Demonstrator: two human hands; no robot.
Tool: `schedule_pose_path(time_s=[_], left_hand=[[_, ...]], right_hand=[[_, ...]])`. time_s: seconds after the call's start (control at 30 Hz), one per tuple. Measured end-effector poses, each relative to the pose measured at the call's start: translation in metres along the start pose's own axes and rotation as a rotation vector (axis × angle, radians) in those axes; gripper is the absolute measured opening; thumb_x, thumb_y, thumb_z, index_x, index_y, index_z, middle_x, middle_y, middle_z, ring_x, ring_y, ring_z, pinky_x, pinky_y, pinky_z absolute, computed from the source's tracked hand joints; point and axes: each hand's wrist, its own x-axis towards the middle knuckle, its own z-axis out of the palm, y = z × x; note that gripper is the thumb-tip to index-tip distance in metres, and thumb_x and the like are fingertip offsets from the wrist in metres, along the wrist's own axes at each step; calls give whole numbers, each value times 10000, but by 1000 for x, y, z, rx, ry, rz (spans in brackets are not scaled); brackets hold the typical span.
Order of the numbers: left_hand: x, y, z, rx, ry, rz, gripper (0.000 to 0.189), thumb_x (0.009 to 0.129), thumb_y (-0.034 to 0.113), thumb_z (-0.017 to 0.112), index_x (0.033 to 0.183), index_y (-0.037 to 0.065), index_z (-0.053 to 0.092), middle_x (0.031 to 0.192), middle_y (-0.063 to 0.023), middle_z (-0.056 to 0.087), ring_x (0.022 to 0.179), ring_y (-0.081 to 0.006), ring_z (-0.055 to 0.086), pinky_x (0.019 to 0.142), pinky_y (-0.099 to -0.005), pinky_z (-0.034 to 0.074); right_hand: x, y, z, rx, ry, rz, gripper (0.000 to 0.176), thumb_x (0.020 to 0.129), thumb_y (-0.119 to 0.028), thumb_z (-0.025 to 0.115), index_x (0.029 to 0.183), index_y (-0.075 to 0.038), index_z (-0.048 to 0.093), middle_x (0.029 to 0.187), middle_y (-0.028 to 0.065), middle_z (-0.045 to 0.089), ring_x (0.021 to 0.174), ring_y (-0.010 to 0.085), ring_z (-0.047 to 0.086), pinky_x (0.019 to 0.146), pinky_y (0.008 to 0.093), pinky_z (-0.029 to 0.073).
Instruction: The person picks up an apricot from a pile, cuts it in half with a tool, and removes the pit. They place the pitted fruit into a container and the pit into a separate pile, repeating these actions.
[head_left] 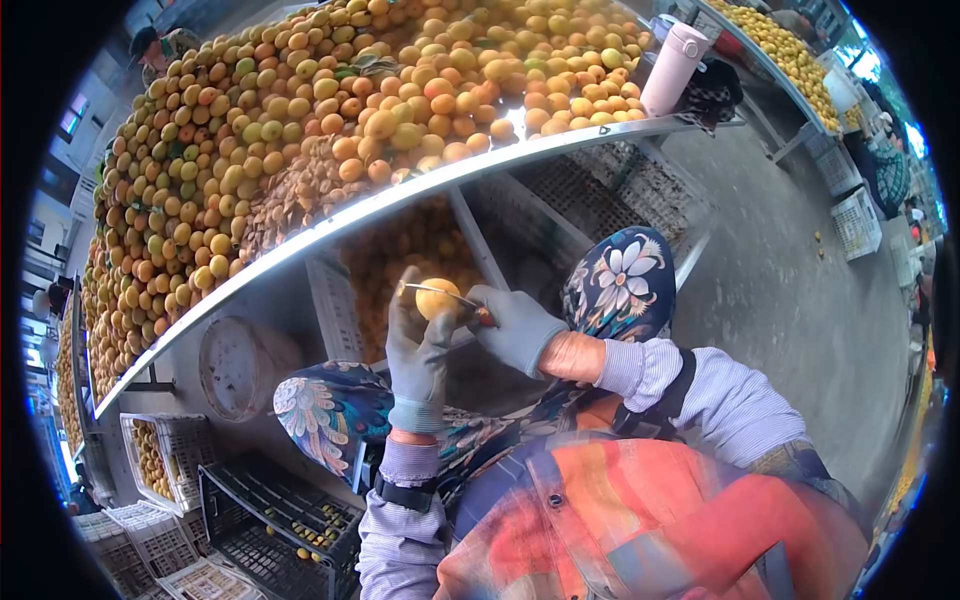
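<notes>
My left hand (416,362), in a grey glove, grips a yellow apricot (438,303) between thumb and fingers. My right hand (522,326), gloved too, is closed round the reddish handle of a small knife (455,293). The thin blade lies across the upper part of the apricot, its tip close to my left fingers. Both hands are above my lap, just in front of the table edge. Below and behind them, a crate of apricots (405,255) stands under the table, partly hidden by my left hand.
A metal-edged table (300,238) carries a large heap of apricots (290,100) and a pile of brown pits (305,190). A pink bottle (675,70) stands at its right corner. At lower left are a white bucket (236,368), a black crate (285,520) and a white crate (190,440).
</notes>
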Motion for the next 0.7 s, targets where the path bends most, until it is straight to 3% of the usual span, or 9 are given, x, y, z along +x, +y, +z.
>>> schedule_pose_path(time_s=[0.07,0.23,0.27,0.3,0.4,0.63,0.7], left_hand=[[4,5,-4,-101,-61,-199,523,898,161,656,1344,-7,441,1188,-94,550,1011,-153,580,913,-267,460],[6,-5,2,-81,-14,-226,482,912,177,637,1325,4,460,1155,-74,570,1001,-130,576,873,-240,466],[3,-7,5,-134,16,-258,466,921,188,625,1319,5,466,1143,-67,576,995,-123,575,861,-233,465],[1,-9,6,-92,11,-263,438,941,209,595,1305,-3,476,1130,-61,586,974,-118,571,844,-231,457],[0,-15,3,62,-43,-233,454,955,232,569,1322,-7,450,1141,-65,579,960,-122,568,826,-228,454],[9,-15,4,-74,-63,-172,559,850,27,673,1342,-8,411,1128,-83,559,978,-144,570,867,-260,481],[11,-16,7,-68,-56,-154,517,865,51,664,1322,-4,431,1111,-75,567,966,-134,569,842,-251,481]], right_hand=[[2,-9,-11,-13,-61,-16,182,815,-128,582,972,-40,551,830,234,621,847,441,597,678,445,476],[-1,-2,1,1,-42,34,202,816,-135,590,988,-33,562,845,238,626,866,437,604,698,423,487],[-3,0,10,94,42,11,212,817,-136,591,1000,-31,564,846,238,628,869,433,608,703,417,488],[-5,2,15,184,129,-14,223,818,-136,592,1013,-30,566,848,239,630,872,430,612,707,412,488],[-9,3,15,134,68,101,243,818,-133,594,1032,-22,568,863,235,636,884,414,623,721,400,487],[-2,-1,-9,46,-42,74,235,828,-147,592,1018,-9,571,879,233,642,900,406,625,725,393,485],[-1,-5,-13,41,-58,76,241,832,-162,591,1017,-9,569,877,236,639,897,406,625,723,392,485]])
